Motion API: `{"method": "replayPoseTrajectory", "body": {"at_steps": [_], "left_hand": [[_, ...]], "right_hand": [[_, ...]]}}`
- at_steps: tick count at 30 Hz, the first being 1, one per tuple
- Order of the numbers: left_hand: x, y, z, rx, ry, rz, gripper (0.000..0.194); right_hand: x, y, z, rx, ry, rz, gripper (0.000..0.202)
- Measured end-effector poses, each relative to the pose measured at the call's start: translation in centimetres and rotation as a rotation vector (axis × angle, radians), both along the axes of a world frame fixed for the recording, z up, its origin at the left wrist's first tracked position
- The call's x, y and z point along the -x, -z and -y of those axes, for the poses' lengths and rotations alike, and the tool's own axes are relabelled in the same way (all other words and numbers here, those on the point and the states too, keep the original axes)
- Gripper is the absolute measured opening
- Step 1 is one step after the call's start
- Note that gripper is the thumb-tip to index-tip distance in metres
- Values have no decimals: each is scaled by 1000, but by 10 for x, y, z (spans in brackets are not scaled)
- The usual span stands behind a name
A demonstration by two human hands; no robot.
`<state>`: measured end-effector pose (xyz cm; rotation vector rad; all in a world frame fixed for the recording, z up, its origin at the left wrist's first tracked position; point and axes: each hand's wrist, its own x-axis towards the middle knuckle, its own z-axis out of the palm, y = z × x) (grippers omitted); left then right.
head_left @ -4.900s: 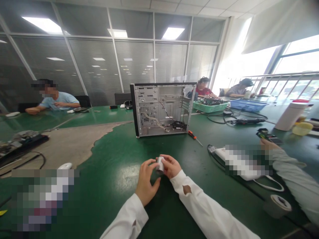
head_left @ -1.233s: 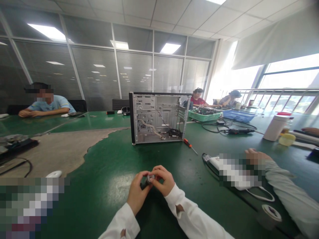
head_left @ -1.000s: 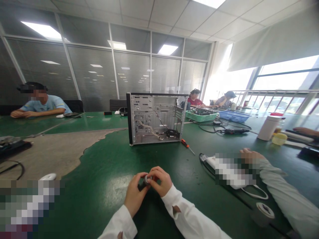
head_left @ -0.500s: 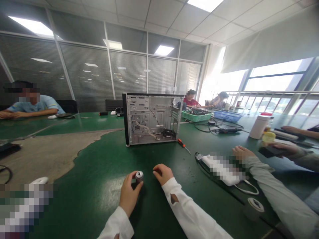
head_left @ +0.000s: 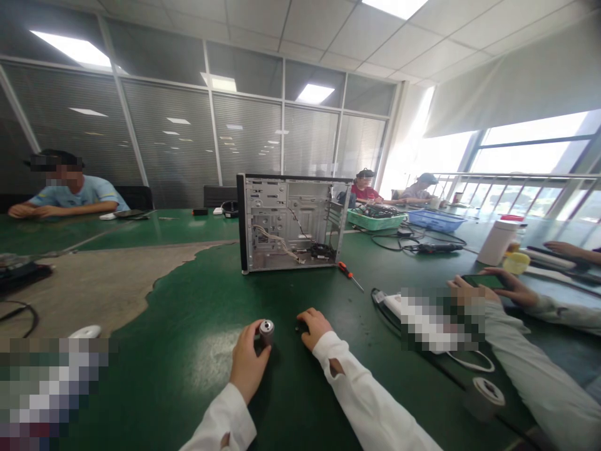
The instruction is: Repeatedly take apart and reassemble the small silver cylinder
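Grey metal cylinder (head_left: pixel 266 335) roughly upright in the left hand (head_left: pixel 248 358), on the near side of the open computer case (head_left: pixel 295 222).
The left hand grips its sides, leaving the top uncovered. The right hand (head_left: pixel 315 328), also nearer than the case, is curled beside a small dark bit (head_left: pixel 299 329); whether that is pinched, I cannot tell. A steady, level, sides-only grip would serve best.
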<state>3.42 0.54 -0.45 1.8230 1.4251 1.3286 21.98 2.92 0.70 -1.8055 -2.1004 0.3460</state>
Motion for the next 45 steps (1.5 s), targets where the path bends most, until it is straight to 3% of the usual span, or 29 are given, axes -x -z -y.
{"method": "replayPoseTrajectory", "body": {"at_steps": [13,17,23,31,39,45], "left_hand": [[2,-2,-1,28,-11,52,42],[2,-3,0,59,-1,69,44],[2,-5,-1,85,10,112,43],[0,-10,1,200,151,182,34],[1,-13,1,256,141,314,27],[5,-5,-4,232,118,342,25]], "right_hand": [[0,4,-2,-37,-16,-21,41],[2,2,2,-143,-21,-87,47],[15,-15,23,-437,-313,-315,51],[33,-26,45,-375,-444,-338,51],[24,-28,47,-389,-376,-257,32],[-13,-27,52,-382,-195,-184,32]]}}
